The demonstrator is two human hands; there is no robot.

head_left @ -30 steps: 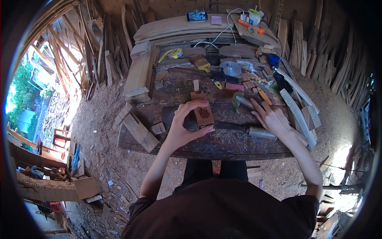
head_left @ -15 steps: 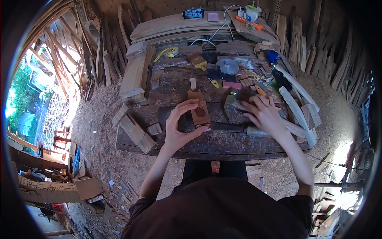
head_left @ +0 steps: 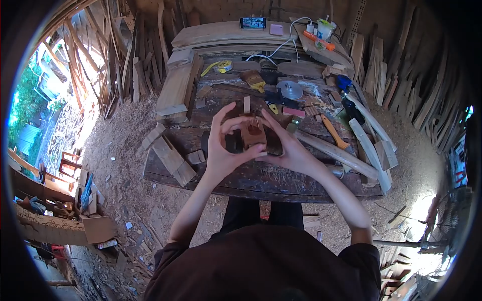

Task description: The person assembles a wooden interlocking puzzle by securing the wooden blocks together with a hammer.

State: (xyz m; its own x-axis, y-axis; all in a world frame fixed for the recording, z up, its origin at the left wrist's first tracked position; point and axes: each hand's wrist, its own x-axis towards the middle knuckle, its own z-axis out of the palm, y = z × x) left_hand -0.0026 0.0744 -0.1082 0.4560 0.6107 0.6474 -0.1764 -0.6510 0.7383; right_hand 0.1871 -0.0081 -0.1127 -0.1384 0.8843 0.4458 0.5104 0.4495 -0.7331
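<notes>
Hammer (head_left: 329, 149) beside hands' grip on wood block (head_left: 253, 133).

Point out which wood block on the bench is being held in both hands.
The reddish carved block at bench centre, between the left hand and right hand; the others lie untouched.

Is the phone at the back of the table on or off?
On. The phone lies flat on the planks at the far end, and its screen glows with a bright picture.

block (head_left: 252, 132): reddish wood, matt, carved
workbench (head_left: 281, 180): dark weathered wood, rough, scarred
mallet handle (head_left: 334, 152): pale bare wood, smooth
disc (head_left: 289, 90): grey metal, dull sheen
</notes>
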